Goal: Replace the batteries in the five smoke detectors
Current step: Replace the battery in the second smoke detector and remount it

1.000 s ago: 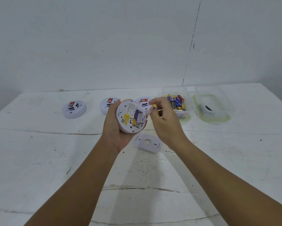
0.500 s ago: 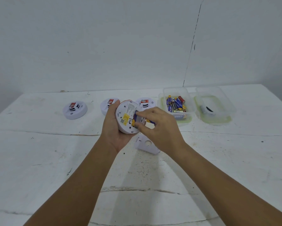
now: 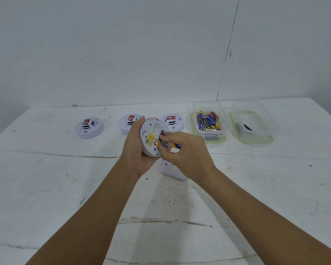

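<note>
left hand (image 3: 136,150) grips detector (image 3: 151,138) | right hand (image 3: 187,152) pinches battery (image 3: 175,145) at its back

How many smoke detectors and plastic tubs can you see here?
Smoke detectors on the table: 3
Smoke detector held in the left hand: 1
Plastic tubs: 2
Total: 6

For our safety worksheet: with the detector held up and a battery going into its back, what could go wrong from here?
1. The left hand alone holds the open smoke detector above the table; pressing could loosen that grip and drop it.
2. The right hand pinches the battery at an angle; it may slip, or its polarity, unreadable here, may be wrong.
3. The cover plate lies under the right wrist and could be knocked.
</note>
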A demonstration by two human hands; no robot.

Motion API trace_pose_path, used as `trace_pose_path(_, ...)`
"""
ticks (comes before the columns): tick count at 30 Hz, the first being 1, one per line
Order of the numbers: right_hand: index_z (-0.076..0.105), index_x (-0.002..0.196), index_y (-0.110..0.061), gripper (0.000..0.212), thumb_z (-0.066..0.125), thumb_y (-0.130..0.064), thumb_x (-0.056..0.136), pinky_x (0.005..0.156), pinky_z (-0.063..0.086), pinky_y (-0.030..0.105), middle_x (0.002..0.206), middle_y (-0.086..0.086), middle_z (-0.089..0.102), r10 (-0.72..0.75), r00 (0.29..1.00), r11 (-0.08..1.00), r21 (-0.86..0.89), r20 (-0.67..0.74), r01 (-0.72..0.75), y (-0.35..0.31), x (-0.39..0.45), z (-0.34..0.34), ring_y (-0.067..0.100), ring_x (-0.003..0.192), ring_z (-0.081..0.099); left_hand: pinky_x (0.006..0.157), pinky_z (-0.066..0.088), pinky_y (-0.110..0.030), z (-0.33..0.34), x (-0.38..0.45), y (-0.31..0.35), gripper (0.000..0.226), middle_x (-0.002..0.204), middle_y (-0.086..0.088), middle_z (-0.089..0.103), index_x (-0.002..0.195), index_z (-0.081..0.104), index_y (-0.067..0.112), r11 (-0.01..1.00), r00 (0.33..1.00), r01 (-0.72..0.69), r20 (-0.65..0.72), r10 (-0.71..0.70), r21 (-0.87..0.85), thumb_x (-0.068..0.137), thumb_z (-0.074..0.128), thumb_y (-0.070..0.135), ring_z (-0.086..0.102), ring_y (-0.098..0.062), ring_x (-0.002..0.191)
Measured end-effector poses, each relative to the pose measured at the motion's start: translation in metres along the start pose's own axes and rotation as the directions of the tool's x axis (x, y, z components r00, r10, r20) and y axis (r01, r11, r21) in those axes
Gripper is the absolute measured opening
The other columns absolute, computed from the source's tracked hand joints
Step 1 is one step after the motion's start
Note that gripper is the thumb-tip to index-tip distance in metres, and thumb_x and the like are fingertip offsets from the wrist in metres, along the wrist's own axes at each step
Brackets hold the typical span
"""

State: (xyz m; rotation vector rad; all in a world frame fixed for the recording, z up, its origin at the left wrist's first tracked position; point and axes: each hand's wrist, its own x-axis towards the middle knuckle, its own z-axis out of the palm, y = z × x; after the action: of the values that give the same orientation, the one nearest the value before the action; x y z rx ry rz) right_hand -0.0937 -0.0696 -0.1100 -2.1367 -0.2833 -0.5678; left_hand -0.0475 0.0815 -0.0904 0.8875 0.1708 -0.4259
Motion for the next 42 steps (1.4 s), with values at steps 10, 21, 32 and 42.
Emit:
trace_pose_path(10, 0.083, 0.105, -0.014, 0.025, 0.085, -0.017, 0.080, 0.082, 0.059, 0.024, 0.109, -0.004, 0.080, -0.014, 1.000, 1.000, 0.002, 0.020, 0.014, 0.005, 0.001, -0.002, 0.009, 0.096, 0.074, 0.090, 0.055, -0.047, -0.006, 0.004, -0.002, 0.049, 0.112, -0.015, 0.071, 0.123, 0.070, 0.016, 0.998, 0.998, 0.052, -0.041, -0.052, 0.016, 0.098, 0.053, 0.056, 0.063, -0.032, 0.106)
trace_pose_path(21, 0.076, 0.124, -0.029, 0.029, 0.075, -0.032, 0.095, 0.091, 0.055, 0.021, 0.121, -0.010, 0.076, 0.092, 0.982, 0.996, 0.007, 0.166, -0.094, 0.009, 0.004, -0.017, 0.004, 0.107, 0.069, 0.065, 0.059, -0.036, 0.009, 0.011, -0.010, 0.054, 0.102, -0.016, 0.074, 0.127, 0.068, 0.011, 0.995, 0.993, 0.074, -0.088, -0.080, -0.070, 0.101, 0.050, 0.055, 0.066, -0.029, 0.091)
trace_pose_path(32, 0.083, 0.101, -0.022, 0.022, 0.071, -0.006, 0.089, 0.076, 0.048, 0.009, 0.095, -0.025, 0.075, 0.209, 0.964, 0.968, 0.172, -0.162, -0.181, 0.031, 0.003, -0.064, -0.002, 0.086, 0.069, 0.095, 0.053, -0.049, 0.063, 0.036, -0.024, 0.055, 0.119, -0.019, 0.070, 0.131, 0.065, 0.013, 0.996, 0.997, 0.081, -0.004, -0.081, -0.042, 0.101, 0.050, 0.056, 0.064, -0.035, 0.108)
trace_pose_path(42, 0.074, 0.106, -0.028, 0.019, 0.064, -0.015, 0.096, 0.076, 0.052, 0.018, 0.095, -0.015, 0.072, 0.347, 0.894, 0.893, -0.192, -0.284, -0.408, 0.106, 0.014, -0.166, 0.003, 0.084, 0.066, 0.111, 0.044, -0.059, 0.125, 0.055, -0.060, 0.044, 0.112, -0.014, 0.072, 0.100, 0.078, 0.016, 0.990, 0.984, 0.101, 0.137, -0.114, 0.099, 0.099, 0.055, 0.053, 0.065, -0.035, 0.107)
